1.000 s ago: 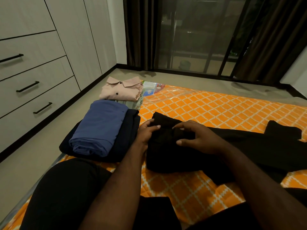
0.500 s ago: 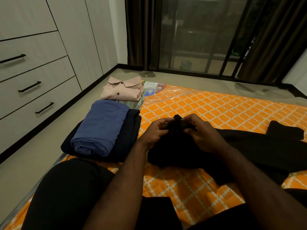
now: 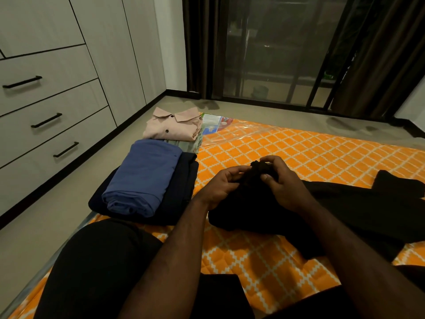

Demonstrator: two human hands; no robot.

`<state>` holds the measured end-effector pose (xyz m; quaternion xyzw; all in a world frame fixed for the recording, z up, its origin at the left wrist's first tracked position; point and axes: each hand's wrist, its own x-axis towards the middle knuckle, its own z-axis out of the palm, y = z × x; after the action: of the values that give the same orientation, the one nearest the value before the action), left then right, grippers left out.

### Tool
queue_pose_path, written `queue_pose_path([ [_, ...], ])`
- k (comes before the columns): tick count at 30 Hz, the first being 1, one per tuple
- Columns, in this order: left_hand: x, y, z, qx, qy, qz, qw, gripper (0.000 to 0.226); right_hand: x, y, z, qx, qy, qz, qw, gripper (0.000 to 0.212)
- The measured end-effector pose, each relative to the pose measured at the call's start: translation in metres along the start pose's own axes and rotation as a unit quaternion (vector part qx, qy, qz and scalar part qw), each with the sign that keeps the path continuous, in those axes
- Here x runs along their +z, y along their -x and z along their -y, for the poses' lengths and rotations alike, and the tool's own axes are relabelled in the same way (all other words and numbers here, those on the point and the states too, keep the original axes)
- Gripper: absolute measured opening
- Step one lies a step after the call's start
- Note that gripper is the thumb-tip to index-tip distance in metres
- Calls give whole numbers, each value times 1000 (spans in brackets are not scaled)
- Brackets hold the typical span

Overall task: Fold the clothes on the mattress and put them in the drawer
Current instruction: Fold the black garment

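Orange quilted mattress (image 3: 299,157) with a white lattice print lies on a grey floor. At its middle the left hand (image 3: 220,187) and right hand (image 3: 285,185) meet, the fingers of both curled and pinching a bunched peak of a black garment (image 3: 345,210). The rest of that garment sprawls flat on the mattress toward three o'clock. At nine o'clock from the hands a folded blue garment (image 3: 145,178) sits on a folded dark navy one (image 3: 184,203). Just beyond that stack, at eleven o'clock, lies a folded pink collared shirt (image 3: 174,125). Farther out at nine to ten o'clock stand closed drawers (image 3: 46,139) with black bar handles. At twelve o'clock is a dark glass sliding door (image 3: 276,54) between brown curtains (image 3: 197,42).
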<state>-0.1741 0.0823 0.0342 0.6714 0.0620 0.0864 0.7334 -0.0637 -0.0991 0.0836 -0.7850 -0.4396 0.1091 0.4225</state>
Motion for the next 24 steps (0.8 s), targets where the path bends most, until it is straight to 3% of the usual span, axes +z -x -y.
queue_pose_path([
  [3, 0, -2, -1, 11, -11, -1, 1000, 47, -8, -3, 1, -13, 62, 47, 997, 54],
  [6, 1, -1, -7, 23, -7, 22, 999, 45, -7, -3, 0, -41, 143, 60, 987, 54],
  [12, -13, 7, -18, -6, -61, -32, 998, 35, -2, -1, -2, -37, 144, -35, 988, 44],
  [15, -30, 9, -16, -31, -85, -7, 996, 48, -10, -4, -3, -10, 93, -108, 990, 41],
  [17, -35, 8, -9, -37, -87, 9, 995, 68, -16, -5, 0, 7, 55, -150, 987, 39],
  [20, -39, -1, 12, -35, -147, -41, 988, 90, -25, -4, 2, 25, 10, -183, 983, 35],
  [22, -38, 0, 23, -44, -77, -92, 992, 92, -28, -4, 3, 29, -16, -188, 982, 33],
  [24, -36, -1, 35, -56, 27, -88, 994, 98, -30, -4, 2, 31, -44, -188, 981, 32],
])
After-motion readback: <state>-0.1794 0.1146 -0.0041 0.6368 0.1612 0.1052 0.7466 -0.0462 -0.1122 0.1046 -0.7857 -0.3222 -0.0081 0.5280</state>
